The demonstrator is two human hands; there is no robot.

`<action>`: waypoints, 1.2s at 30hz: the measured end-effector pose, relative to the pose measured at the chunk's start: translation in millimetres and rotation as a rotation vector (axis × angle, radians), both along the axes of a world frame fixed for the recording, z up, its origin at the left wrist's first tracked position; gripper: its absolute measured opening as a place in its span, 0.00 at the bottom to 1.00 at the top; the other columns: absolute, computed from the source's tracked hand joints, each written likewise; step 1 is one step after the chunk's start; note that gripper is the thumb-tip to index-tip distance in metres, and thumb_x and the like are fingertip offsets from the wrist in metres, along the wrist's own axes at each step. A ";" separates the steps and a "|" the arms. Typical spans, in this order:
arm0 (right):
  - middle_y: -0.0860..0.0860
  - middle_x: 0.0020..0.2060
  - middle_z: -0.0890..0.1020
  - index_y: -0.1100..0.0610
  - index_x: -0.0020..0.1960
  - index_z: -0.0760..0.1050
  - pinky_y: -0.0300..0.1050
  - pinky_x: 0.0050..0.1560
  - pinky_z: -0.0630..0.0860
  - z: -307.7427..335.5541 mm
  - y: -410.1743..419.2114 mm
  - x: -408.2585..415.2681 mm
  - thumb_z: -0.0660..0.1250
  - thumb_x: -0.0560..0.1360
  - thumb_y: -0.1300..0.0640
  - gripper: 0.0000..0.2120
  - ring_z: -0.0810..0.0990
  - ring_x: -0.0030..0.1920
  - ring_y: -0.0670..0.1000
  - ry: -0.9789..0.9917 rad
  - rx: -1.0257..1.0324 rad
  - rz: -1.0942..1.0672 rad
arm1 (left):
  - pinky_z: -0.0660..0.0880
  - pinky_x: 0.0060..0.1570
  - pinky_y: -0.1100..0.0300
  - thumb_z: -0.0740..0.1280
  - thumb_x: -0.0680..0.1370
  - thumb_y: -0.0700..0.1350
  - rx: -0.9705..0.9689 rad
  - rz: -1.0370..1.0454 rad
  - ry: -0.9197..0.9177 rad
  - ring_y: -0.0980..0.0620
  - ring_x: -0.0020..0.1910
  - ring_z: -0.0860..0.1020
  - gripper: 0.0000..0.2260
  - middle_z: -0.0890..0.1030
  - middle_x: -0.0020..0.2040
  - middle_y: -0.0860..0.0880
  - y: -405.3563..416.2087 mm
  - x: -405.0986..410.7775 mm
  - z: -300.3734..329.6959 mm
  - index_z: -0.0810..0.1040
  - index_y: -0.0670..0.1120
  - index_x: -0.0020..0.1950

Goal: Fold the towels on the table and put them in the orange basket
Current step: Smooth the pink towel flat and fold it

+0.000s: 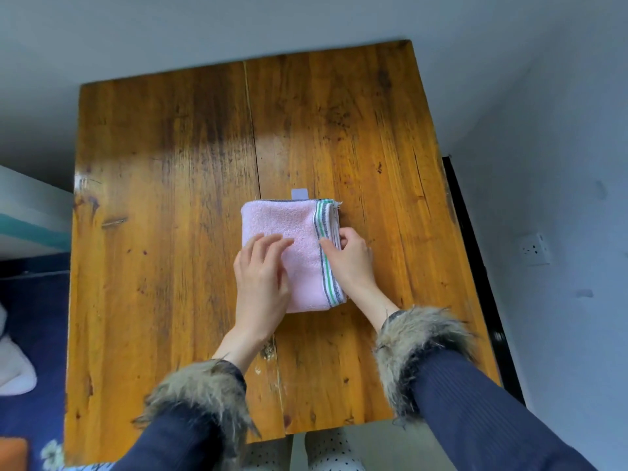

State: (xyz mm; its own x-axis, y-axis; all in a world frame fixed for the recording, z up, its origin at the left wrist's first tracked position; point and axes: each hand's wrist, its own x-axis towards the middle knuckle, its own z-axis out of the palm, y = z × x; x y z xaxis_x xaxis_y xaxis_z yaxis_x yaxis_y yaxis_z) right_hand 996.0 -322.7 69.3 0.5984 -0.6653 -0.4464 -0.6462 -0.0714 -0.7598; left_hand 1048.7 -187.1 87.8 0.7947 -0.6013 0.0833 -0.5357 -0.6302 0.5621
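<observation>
Pressing my left hand flat on the pink towel, fingers straight and slightly spread, I hold the folded stack down on the counter. My right hand pinches the striped edge at 3 o'clock of the towel, thumb on top and fingers curled round the layers. The towel lies folded in a rectangle a little right of the counter's centre, with a small grey tag poking out at its 12 o'clock edge. An orange corner shows at the picture's 7 o'clock, off the counter; I cannot tell whether it is the basket or what it holds. Bare wood stretches from the towel toward 12 and 9 o'clock. The counter's right edge runs close to a wall with a socket at 3 o'clock.
</observation>
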 end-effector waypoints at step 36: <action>0.49 0.76 0.49 0.53 0.76 0.51 0.52 0.75 0.41 -25.5 19.4 0.9 0.53 0.81 0.55 0.25 0.44 0.76 0.46 0.038 -0.571 0.533 | 0.43 0.71 0.40 0.46 0.81 0.52 0.443 -0.236 -0.036 0.45 0.76 0.43 0.23 0.49 0.78 0.46 -8.2 43.6 -34.8 0.53 0.51 0.76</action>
State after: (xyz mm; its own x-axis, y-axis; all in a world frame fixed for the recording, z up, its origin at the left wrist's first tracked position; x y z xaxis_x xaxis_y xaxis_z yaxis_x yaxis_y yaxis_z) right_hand 996.9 -303.2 43.8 0.8929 -0.4253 -0.1476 -0.4395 -0.7528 -0.4900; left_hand 1092.2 -195.3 53.0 0.6338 -0.7482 -0.1963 -0.7066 -0.6633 0.2467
